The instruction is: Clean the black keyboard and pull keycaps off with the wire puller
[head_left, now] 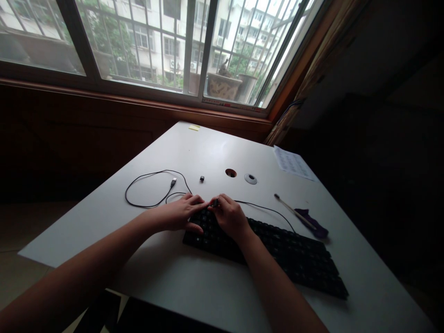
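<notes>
A black keyboard lies slanted on the white table. My left hand rests at the keyboard's left end, fingers curled over its edge. My right hand sits on the keys beside it, fingertips pinched on a small dark piece that may be a keycap. Both hands meet at the keyboard's upper left corner. The keyboard's black cable loops off to the left and ends in a USB plug.
A small dark part lies loose near a round cable hole, with its grey cap beside it. A thin brush and a purple cloth lie right of the keyboard. A printed sheet sits at the far right.
</notes>
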